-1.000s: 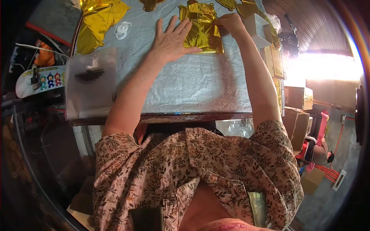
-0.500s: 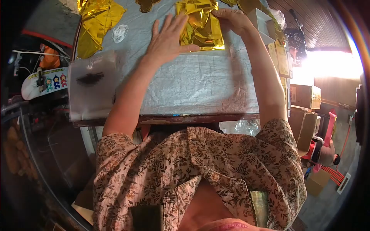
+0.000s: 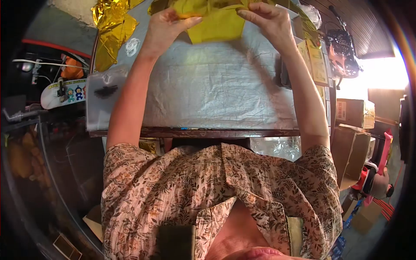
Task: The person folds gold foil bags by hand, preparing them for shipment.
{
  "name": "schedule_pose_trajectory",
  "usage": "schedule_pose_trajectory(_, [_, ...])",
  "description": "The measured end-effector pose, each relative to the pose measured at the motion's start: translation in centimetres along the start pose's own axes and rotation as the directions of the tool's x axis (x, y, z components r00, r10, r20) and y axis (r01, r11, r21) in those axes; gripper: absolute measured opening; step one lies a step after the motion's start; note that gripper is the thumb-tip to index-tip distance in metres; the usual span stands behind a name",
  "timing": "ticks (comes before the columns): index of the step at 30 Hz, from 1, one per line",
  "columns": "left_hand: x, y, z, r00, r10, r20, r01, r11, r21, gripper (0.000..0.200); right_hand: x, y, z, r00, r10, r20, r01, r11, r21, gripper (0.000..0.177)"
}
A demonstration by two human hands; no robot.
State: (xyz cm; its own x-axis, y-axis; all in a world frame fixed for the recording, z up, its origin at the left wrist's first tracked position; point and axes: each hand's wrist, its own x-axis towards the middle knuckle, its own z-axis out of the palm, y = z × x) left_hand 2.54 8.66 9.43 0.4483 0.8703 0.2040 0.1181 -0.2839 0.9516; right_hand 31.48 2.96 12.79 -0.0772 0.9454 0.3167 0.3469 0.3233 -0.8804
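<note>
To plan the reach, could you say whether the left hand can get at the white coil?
Probably not while the left hand grips the yellow foil; otherwise, nothing seems to block the nearby white coil.

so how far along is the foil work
Done: the gold sheet looks gripped at both sides, its lower part fairly smooth. In hand: that sheet, between the left hand and right hand. Probably left: the crumpled foil further left, with the string and clear plastic untouched. I can't tell if any piece is finished.
</note>
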Motion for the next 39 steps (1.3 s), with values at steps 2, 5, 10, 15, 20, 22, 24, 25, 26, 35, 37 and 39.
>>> schedule_pose_trajectory(2, [-0.7,-0.1,0.0,0.973,0.231,-0.022,-0.23,0.972,0.049,0.018,-1.4,0.6,-0.3,0.975,-0.224,0.01,0.221,0.955,-0.197,0.019])
schedule_pose_trajectory(5, [-2.2,-0.3,-1.9,0.807,0.523,0.274,-0.588,0.673,0.448,0.042,-3.2,1.9,0.4,0.845,-0.495,0.201,0.523,0.843,-0.124,0.02])
schedule_pose_trajectory(10, [-8.7,-3.1,0.1,0.823,0.472,0.315,-0.553,0.542,0.633,0.048,-8.8,4.1,3.1,0.84,-0.43,0.33,0.529,0.783,-0.328,0.025])
schedule_pose_trajectory(15, [-10.9,-4.5,0.9,0.802,0.469,0.37,-0.588,0.509,0.629,0.049,-11.5,5.4,4.5,0.806,-0.431,0.407,0.578,0.722,-0.381,0.029])
schedule_pose_trajectory(20, [-11.5,-5.7,0.4,0.752,0.424,0.504,-0.659,0.497,0.565,0.045,-12.9,5.7,4.7,0.868,-0.311,0.388,0.436,0.85,-0.295,0.029])
schedule_pose_trajectory(22, [-11.8,-6.1,0.5,0.772,0.447,0.452,-0.636,0.555,0.537,0.046,-12.9,5.8,4.6,0.87,-0.306,0.386,0.428,0.858,-0.284,0.03])
schedule_pose_trajectory(24, [-12.3,-5.9,0.7,0.804,0.454,0.384,-0.594,0.582,0.556,0.047,-13.3,5.6,4.6,0.868,-0.301,0.395,0.421,0.867,-0.265,0.03])
schedule_pose_trajectory(25, [-12.3,-5.8,0.6,0.83,0.459,0.316,-0.553,0.601,0.578,0.049,-13.4,5.3,4.6,0.876,-0.28,0.393,0.408,0.864,-0.295,0.03])
schedule_pose_trajectory(26, [-12.5,-5.6,0.5,0.846,0.467,0.257,-0.521,0.623,0.583,0.047,-13.3,5.1,4.7,0.883,-0.258,0.391,0.394,0.86,-0.324,0.029])
schedule_pose_trajectory(35, [-13.1,-6.6,0.2,0.924,0.361,0.128,-0.354,0.68,0.642,0.037,-13.7,4.0,5.7,0.889,-0.298,0.348,0.445,0.741,-0.502,0.028])
schedule_pose_trajectory(37, [-13.1,-6.3,0.2,0.918,0.376,0.124,-0.365,0.681,0.635,0.035,-13.7,4.5,5.9,0.906,-0.299,0.301,0.417,0.755,-0.506,0.031])
schedule_pose_trajectory(39, [-13.2,-6.2,0.3,0.913,0.39,0.119,-0.373,0.68,0.632,0.034,-13.3,3.8,5.9,0.875,-0.356,0.328,0.484,0.673,-0.559,0.033])
